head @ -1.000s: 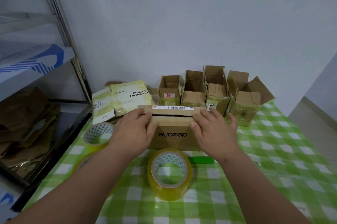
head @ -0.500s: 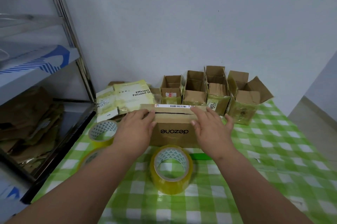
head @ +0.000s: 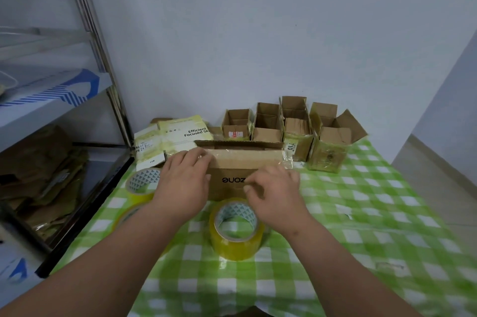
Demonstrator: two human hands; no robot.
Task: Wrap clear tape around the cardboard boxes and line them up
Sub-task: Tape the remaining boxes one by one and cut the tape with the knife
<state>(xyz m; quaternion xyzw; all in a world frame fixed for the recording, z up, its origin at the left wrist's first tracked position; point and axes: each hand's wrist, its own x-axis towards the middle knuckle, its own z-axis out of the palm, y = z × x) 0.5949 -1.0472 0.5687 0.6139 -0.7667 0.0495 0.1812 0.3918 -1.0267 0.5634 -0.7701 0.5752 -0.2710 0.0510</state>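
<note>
The dezone cardboard box was held at the near middle of the green checked tablecloth, in front of four open-topped boxes ranged along the wall. Since a second before, the right hand had been drawn off the box top and lowered – its fingers loosely curled, pinching nothing – towards the yellow tape roll. The left hand was kept pressed flat, fingers together, on the closed flap – taping was judged next.

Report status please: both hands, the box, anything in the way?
Left hand flat on cardboard box, holding it. Right hand in front of box, fingers loosely curled, grip unclear. Tape roll on table just before box; open boxes lined behind.
</note>
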